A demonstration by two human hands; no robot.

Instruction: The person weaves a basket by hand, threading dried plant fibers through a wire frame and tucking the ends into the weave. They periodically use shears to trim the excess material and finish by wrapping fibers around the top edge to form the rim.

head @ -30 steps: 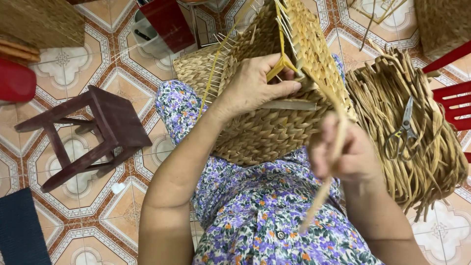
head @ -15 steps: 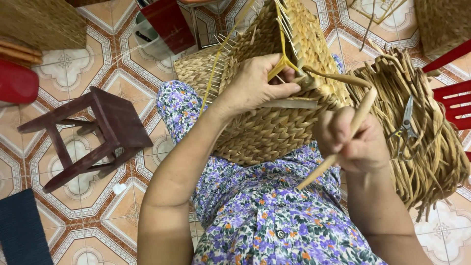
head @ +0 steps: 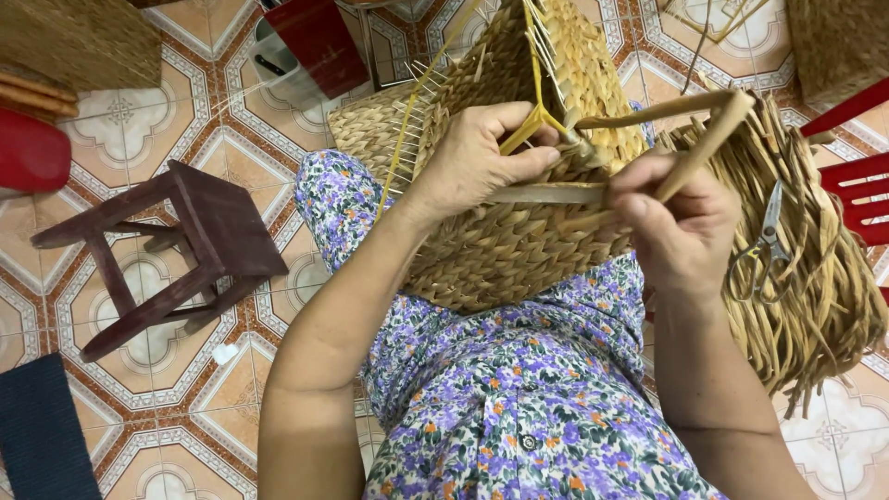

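Observation:
A half-woven straw basket [head: 505, 245] rests on my lap, over a purple flowered dress. My left hand [head: 482, 153] grips its upper edge, with the thumb pressed on a yellow frame wire. My right hand [head: 681, 231] pinches a tan fibre strand [head: 690, 130] that loops from the basket's rim out to the right and folds back to my fingers. Thin yellow wires of the frame stick up above the woven part.
A bundle of loose straw strands [head: 820, 278] lies to the right with scissors [head: 764, 245] on top. A dark wooden stool [head: 181, 245] stands on the tiled floor at left. Red plastic furniture [head: 857, 171] is at right, a red bin [head: 319, 42] behind, and another woven piece [head: 74, 42] at top left.
My right hand has risen from my lap toward the basket, drawing the strand up and across to the rim. My left hand has kept its hold on the basket.

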